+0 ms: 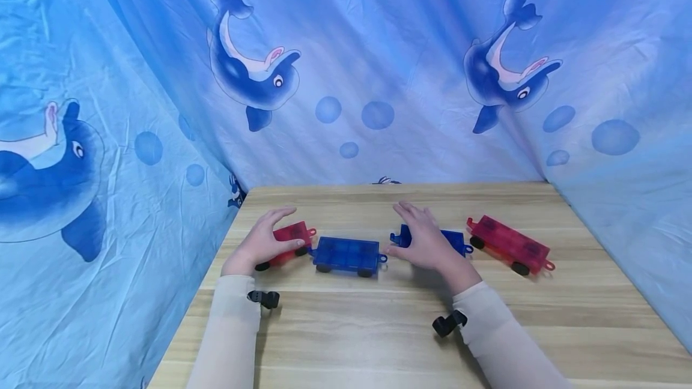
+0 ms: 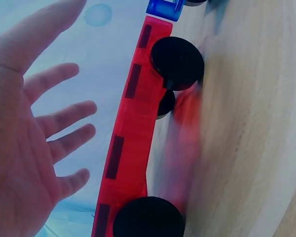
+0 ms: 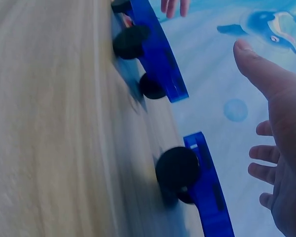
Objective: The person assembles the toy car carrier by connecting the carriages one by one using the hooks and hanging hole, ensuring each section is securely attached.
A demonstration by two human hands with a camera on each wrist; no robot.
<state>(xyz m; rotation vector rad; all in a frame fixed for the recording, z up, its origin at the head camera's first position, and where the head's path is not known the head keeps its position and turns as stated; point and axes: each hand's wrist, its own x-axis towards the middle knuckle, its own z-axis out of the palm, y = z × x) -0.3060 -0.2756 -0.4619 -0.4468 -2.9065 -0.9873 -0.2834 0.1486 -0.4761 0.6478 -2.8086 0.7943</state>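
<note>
My left hand [image 1: 262,244] hovers beside and partly over a red toy train car [image 1: 292,232], fingers spread and holding nothing. In the left wrist view that red car [image 2: 123,133] stands on its black wheels, apart from the palm. A blue toy train car [image 1: 348,253] sits just right of it; whether the two are hooked together I cannot tell. Over a second blue car [image 1: 453,239] is my right hand [image 1: 424,242], which hides part of it. The right wrist view shows its fingers [image 3: 264,154] loose and a gap between the blue cars.
Another red car [image 1: 509,246] stands slanted at the right, its hook close to the second blue car's ring. All the cars are on a wooden table [image 1: 346,329]. Behind and beside it hangs a blue curtain [image 1: 335,29] with dolphins. Each wrist bears a black clip [image 1: 265,299].
</note>
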